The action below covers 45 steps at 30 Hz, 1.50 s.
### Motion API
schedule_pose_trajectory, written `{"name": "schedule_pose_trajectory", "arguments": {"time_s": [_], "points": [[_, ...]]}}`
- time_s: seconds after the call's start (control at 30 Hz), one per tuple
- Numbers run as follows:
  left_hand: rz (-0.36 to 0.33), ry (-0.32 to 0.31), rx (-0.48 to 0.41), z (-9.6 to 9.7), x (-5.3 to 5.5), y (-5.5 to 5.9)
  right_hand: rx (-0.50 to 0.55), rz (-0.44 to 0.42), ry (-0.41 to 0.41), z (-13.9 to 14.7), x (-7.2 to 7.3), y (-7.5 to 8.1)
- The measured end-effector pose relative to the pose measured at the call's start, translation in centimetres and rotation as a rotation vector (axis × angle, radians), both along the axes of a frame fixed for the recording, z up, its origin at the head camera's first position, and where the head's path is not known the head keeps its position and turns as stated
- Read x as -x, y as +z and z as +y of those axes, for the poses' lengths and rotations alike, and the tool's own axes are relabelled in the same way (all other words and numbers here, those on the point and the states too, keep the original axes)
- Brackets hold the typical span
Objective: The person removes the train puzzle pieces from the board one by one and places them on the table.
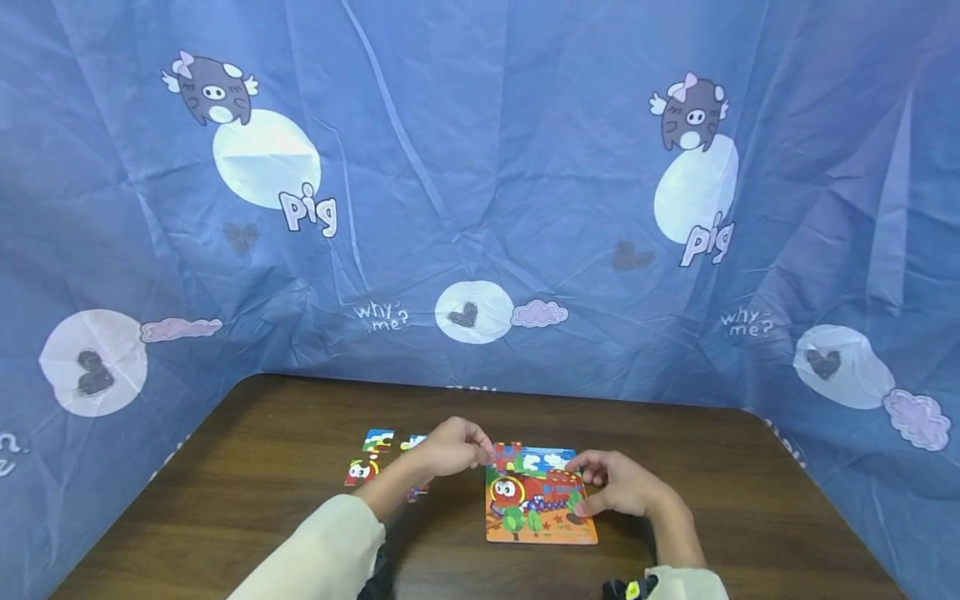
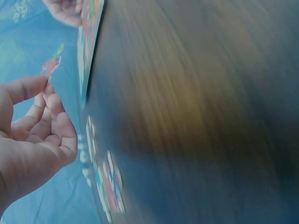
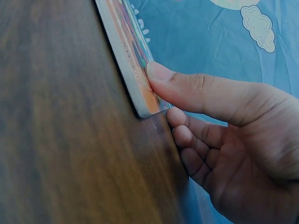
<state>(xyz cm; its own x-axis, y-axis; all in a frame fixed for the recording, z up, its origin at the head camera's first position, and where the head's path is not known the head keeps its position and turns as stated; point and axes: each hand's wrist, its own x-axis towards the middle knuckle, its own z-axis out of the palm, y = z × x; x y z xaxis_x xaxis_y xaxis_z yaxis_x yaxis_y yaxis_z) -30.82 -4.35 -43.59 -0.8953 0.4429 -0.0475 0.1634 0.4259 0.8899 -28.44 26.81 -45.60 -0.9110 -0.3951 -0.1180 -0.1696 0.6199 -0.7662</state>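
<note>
A picture puzzle board [image 1: 536, 532] lies on the table, showing a red cartoon train, trees and an orange ground. My left hand [image 1: 456, 447] is at its upper left corner. Between thumb and forefinger that hand pinches a small puzzle piece [image 2: 52, 65] with red, white and green on it, raised above the table. At the board's right side is my right hand [image 1: 622, 482]. Its thumb [image 3: 161, 72] presses on the board's face near the edge, and the other fingers curl against the side. Part of the board's right margin is hidden by this hand.
Several loose puzzle pieces [image 1: 362, 472] lie to the left of the board, some partly covered by my left forearm. The dark wooden table [image 1: 300, 433] has rounded far corners. Behind it hangs a blue cloth [image 1: 480, 208] printed with pigs and clouds.
</note>
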Motion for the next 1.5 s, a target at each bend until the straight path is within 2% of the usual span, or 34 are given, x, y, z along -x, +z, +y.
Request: {"name": "schedule_pose_trajectory", "arguments": {"time_s": [0.23,0.47,0.57,0.7,0.93,1.23,1.37,1.5], "points": [[-0.007,0.012,-0.005,-3.5,-0.1,0.4,0.004,-0.009,-0.016,-0.1,0.0,0.0],[-0.015,0.009,0.008,-5.5,-0.4,-0.4,-0.003,-0.013,-0.014,0.0,0.1,-0.1],[0.018,0.001,0.04,-5.9,-0.6,-1.0,-0.002,-0.013,-0.012,0.0,0.0,-0.2],[0.096,-0.017,0.074,-6.2,-0.8,-1.3,0.007,-0.026,-0.021,0.1,0.0,-0.2],[0.163,-0.046,0.13,-6.4,-1.1,-1.2,0.0,-0.028,-0.022,0.0,0.1,-0.2],[0.315,-0.112,0.261,-6.7,-0.8,-1.0,-0.01,-0.035,-0.043,-0.1,0.1,0.1],[0.349,-0.122,0.284,-6.8,-0.8,-1.1,-0.01,-0.044,-0.051,-0.2,0.1,0.0],[0.352,-0.137,0.271,-6.9,-0.7,-1.3,-0.008,-0.046,-0.053,-0.2,0.2,-0.1]]}}
